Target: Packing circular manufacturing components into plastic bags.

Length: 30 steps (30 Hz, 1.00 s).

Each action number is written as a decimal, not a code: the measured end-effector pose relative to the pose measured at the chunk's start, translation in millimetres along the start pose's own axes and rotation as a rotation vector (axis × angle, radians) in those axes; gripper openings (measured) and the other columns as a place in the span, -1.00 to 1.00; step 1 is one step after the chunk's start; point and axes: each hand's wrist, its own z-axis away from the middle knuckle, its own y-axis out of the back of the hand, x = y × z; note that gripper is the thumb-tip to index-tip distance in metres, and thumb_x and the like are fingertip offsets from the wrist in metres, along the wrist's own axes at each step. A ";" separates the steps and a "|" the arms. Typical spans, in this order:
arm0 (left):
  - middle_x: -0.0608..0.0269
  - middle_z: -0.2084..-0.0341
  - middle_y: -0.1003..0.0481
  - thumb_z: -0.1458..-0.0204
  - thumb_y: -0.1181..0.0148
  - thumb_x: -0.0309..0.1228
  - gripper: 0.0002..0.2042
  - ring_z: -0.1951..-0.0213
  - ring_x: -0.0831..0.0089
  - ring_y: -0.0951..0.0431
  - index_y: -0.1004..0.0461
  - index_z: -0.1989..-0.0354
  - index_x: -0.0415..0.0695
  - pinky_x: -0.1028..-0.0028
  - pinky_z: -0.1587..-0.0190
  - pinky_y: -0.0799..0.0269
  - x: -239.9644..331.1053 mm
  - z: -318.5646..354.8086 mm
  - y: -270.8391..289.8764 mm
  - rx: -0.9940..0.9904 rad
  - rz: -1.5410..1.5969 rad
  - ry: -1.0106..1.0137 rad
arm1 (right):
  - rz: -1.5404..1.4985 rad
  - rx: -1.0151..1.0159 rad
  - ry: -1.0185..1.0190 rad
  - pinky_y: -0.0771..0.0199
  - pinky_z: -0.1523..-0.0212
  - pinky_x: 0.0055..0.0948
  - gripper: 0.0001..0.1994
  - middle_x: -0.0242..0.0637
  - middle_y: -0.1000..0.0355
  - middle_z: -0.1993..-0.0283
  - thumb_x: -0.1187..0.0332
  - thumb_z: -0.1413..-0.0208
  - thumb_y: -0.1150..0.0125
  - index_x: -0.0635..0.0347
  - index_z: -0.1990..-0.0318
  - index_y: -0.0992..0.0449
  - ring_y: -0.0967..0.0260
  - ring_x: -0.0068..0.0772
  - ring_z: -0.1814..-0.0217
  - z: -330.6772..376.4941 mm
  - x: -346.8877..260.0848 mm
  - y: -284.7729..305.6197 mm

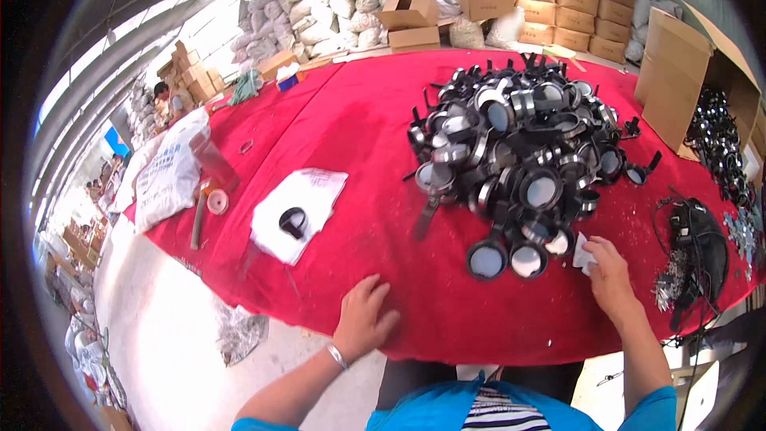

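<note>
Now the left hand (363, 315) lies flat on the red tabletop (351, 128) to lean, while the right hand (608, 271) pinches a white scrap (581, 254) beside the black pile (519, 152), right of middle.

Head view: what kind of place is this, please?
Probably a small workshop or warehouse for assembling or packing. A red table carries a big pile of black round parts, cardboard boxes are stacked behind it, and filled sacks lie along the wall.
</note>
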 end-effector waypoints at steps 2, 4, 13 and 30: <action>-0.07 0.02 -0.36 0.06 -0.21 -0.34 -0.59 -0.03 0.05 -0.37 -0.38 0.02 -0.22 0.22 -0.06 -0.29 -7.0 1.8 16.5 0.067 0.163 0.130 | -0.019 0.020 -0.007 -0.36 -0.03 -0.22 -0.67 0.09 -0.34 0.01 0.68 0.07 0.00 0.29 0.09 -0.40 -0.33 0.16 -0.02 20.2 -24.0 19.2; 0.00 0.19 -0.48 0.06 -0.21 -0.40 -0.72 0.09 0.07 -0.46 -0.44 0.16 -0.22 0.27 0.05 -0.39 -27.0 -1.9 35.4 0.240 0.251 0.253 | -0.014 0.001 0.048 -0.37 -0.03 -0.22 -0.68 0.09 -0.35 0.03 0.68 0.07 0.00 0.29 0.09 -0.40 -0.33 0.15 -0.02 28.1 -37.2 27.0; 0.16 0.33 -0.38 -0.06 -0.10 -0.33 -0.64 0.21 0.27 -0.47 -0.29 0.01 -0.23 0.28 0.27 -0.55 -197.6 1.3 79.9 0.514 1.010 1.091 | 0.148 -0.154 -0.002 -0.06 -0.23 -0.09 -0.71 -0.01 -0.34 -0.02 0.41 0.08 -0.20 0.27 0.14 -0.46 -0.20 0.06 -0.16 39.7 -81.6 7.5; -0.09 0.34 -0.56 0.33 -0.44 -0.18 -0.48 0.32 0.15 -0.58 -0.51 0.32 -0.44 0.30 0.29 -0.44 -282.3 -87.5 38.1 0.435 0.339 1.135 | -0.088 0.161 -0.171 -0.31 -0.06 -0.23 -0.83 -0.02 -0.40 0.04 0.56 0.07 -0.16 0.31 0.26 -0.47 -0.33 -0.04 -0.07 38.0 -68.1 -1.6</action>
